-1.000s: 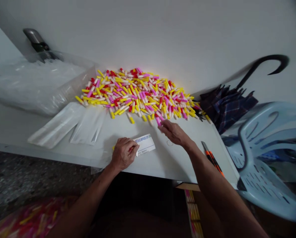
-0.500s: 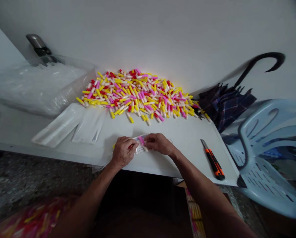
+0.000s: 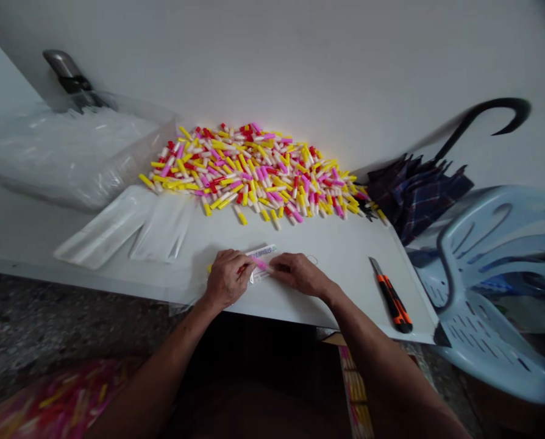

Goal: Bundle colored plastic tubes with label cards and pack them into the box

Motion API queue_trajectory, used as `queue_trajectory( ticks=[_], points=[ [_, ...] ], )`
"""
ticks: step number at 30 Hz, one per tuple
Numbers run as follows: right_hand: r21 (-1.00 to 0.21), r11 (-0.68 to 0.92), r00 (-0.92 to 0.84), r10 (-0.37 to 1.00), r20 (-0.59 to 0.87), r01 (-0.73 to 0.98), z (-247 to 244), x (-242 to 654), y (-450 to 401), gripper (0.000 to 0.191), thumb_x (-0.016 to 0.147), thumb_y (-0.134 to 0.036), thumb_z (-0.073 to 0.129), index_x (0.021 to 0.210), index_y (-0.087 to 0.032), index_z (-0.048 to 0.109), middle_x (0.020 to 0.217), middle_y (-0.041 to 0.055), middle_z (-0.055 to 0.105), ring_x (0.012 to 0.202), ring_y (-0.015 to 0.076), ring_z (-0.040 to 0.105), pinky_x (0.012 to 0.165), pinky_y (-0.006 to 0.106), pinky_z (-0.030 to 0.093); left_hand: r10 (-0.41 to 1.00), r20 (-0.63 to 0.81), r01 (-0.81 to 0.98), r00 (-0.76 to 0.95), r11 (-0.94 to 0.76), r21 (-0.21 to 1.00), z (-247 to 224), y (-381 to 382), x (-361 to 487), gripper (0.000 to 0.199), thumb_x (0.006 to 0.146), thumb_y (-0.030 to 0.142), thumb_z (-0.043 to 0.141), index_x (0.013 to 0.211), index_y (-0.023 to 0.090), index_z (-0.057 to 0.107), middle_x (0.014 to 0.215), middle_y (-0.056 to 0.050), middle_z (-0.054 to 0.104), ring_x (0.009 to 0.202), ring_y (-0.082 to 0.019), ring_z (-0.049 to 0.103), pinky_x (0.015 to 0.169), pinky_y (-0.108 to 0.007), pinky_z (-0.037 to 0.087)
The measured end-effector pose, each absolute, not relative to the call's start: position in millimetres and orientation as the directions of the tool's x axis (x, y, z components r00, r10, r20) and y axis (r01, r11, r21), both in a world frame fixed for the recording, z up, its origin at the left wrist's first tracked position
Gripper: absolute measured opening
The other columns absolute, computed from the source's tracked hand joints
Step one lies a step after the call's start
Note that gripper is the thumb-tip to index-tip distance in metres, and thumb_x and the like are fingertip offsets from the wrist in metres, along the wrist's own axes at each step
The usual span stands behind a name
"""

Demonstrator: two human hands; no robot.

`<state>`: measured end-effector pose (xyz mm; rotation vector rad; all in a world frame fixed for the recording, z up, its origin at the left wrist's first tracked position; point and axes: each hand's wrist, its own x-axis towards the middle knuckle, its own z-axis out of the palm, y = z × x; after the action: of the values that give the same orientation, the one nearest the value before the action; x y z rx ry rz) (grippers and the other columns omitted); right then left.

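Observation:
At the near edge of the white table my left hand [image 3: 227,283] is closed on a clear plastic bag; a bit of red shows at its fingertips. My right hand [image 3: 302,274] pinches the pale end of a small pink-and-white tube [image 3: 260,264]. The tube lies almost sideways, its pink end by my left fingertips; whether it is inside the bag I cannot tell. Under and behind it is a white card [image 3: 264,250] with printed lettering. A large pile of similar tubes [image 3: 254,174], capped in yellow, red and pink, spreads along the wall.
Flat clear bags [image 3: 105,228] lie left of my hands, before a big plastic sack [image 3: 71,152]. An orange-and-black box cutter [image 3: 394,302], blade out, lies at right. Beyond are a folded umbrella [image 3: 414,189] and a blue plastic chair [image 3: 496,256]. More tubes [image 3: 57,402] are low at left.
The pink-and-white tube has turned from steeply slanted to nearly sideways, its pink end towards my left fingers. My right hand has shifted slightly down and right, showing more of the card.

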<state>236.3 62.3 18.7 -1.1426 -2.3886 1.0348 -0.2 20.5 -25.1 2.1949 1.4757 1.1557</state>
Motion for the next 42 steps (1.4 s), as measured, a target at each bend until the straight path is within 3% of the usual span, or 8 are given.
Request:
queue_trajectory(
  ticks=[10, 16, 20, 30, 34, 37, 40, 42],
  points=[
    [-0.911, 0.255, -0.624, 0.782, -0.004, 0.326, -4.0, 230.2, 67.1, 0.015, 0.092, -0.029, 0.070, 0.098, -0.019, 0.080, 0.102, 0.0055, 0.076, 0.093, 0.0202, 0.071, 0.088, 0.031, 0.054, 0.850, 0.509, 0.676, 0.137, -0.456, 0.579, -29.1, 22.3, 0.6, 0.017, 0.100, 0.028, 0.061, 0.087, 0.022, 0.069, 0.087, -0.003, 0.075, 0.087, -0.022, 0.066, 0.088, -0.040, 0.044],
    [-0.962, 0.115, -0.552, 0.833, -0.041, 0.246, -11.9, 231.8, 62.4, 0.021, 0.092, -0.038, 0.074, 0.099, -0.019, 0.077, 0.089, 0.0031, 0.073, 0.078, 0.0160, 0.066, 0.072, 0.026, 0.051, 0.852, 0.512, 0.680, 0.112, -0.441, 0.585, -30.8, 23.9, 0.7, 0.016, 0.100, 0.029, 0.063, 0.087, 0.022, 0.069, 0.082, -0.002, 0.072, 0.083, -0.022, 0.065, 0.087, -0.040, 0.045],
    [-0.984, 0.018, -0.578, 0.811, -0.089, 0.177, -14.5, 229.7, 58.1, 0.023, 0.091, -0.037, 0.075, 0.104, -0.018, 0.077, 0.098, 0.0043, 0.075, 0.086, 0.0171, 0.067, 0.079, 0.028, 0.052, 0.864, 0.484, 0.685, 0.139, -0.437, 0.583, -30.4, 24.8, 0.3, 0.017, 0.099, 0.030, 0.063, 0.086, 0.022, 0.069, 0.084, -0.003, 0.073, 0.086, -0.022, 0.066, 0.089, -0.040, 0.045],
    [-0.980, 0.086, -0.640, 0.767, -0.051, 0.181, -10.4, 230.0, 56.0, 0.033, 0.094, -0.027, 0.067, 0.127, -0.021, 0.066, 0.106, 0.0048, 0.074, 0.096, 0.0182, 0.068, 0.087, 0.031, 0.052, 0.884, 0.458, 0.663, 0.094, -0.399, 0.634, -33.8, 25.0, 2.7, 0.021, 0.099, 0.035, 0.063, 0.084, 0.022, 0.071, 0.086, -0.004, 0.075, 0.087, -0.022, 0.067, 0.092, -0.040, 0.047],
    [-0.979, 0.060, -0.617, 0.784, -0.075, 0.195, -13.9, 233.0, 53.6, 0.051, 0.092, -0.033, 0.074, 0.139, -0.023, 0.059, 0.112, 0.0065, 0.073, 0.097, 0.0188, 0.067, 0.090, 0.034, 0.053, 0.934, 0.355, 0.555, 0.030, -0.311, 0.771, -21.6, 31.6, -3.4, 0.022, 0.097, 0.041, 0.064, 0.094, 0.023, 0.076, 0.087, -0.003, 0.077, 0.085, -0.021, 0.069, 0.085, -0.035, 0.052],
    [-0.965, 0.101, -0.549, 0.835, -0.050, 0.241, -16.7, 232.2, 51.6, 0.048, 0.090, -0.034, 0.077, 0.135, -0.025, 0.063, 0.111, 0.0056, 0.071, 0.091, 0.0174, 0.064, 0.084, 0.032, 0.053, 0.923, 0.297, 0.432, -0.244, -0.170, 0.886, -1.8, 31.3, -27.9, 0.034, 0.098, 0.048, 0.061, 0.113, 0.020, 0.074, 0.096, -0.004, 0.078, 0.086, -0.020, 0.071, 0.080, -0.032, 0.055],
    [-0.969, 0.102, -0.526, 0.850, -0.033, 0.225, -18.4, 230.2, 48.6, 0.046, 0.090, -0.034, 0.076, 0.134, -0.025, 0.064, 0.106, 0.0039, 0.069, 0.087, 0.0164, 0.063, 0.082, 0.031, 0.052, 0.829, 0.422, 0.544, -0.366, -0.178, 0.820, 12.6, 12.5, -55.6, 0.032, 0.099, 0.044, 0.063, 0.117, 0.020, 0.073, 0.102, -0.004, 0.077, 0.092, -0.020, 0.071, 0.089, -0.034, 0.055],
    [-0.974, 0.098, -0.525, 0.851, -0.025, 0.204, -19.5, 229.3, 46.8, 0.046, 0.091, -0.033, 0.076, 0.135, -0.025, 0.063, 0.104, 0.0034, 0.069, 0.087, 0.0164, 0.063, 0.083, 0.031, 0.051, 0.818, 0.536, 0.655, -0.209, -0.290, 0.698, 12.4, -9.6, -63.9, 0.027, 0.099, 0.037, 0.063, 0.119, 0.021, 0.073, 0.104, -0.005, 0.077, 0.097, -0.021, 0.069, 0.094, -0.036, 0.054]
  ],
)
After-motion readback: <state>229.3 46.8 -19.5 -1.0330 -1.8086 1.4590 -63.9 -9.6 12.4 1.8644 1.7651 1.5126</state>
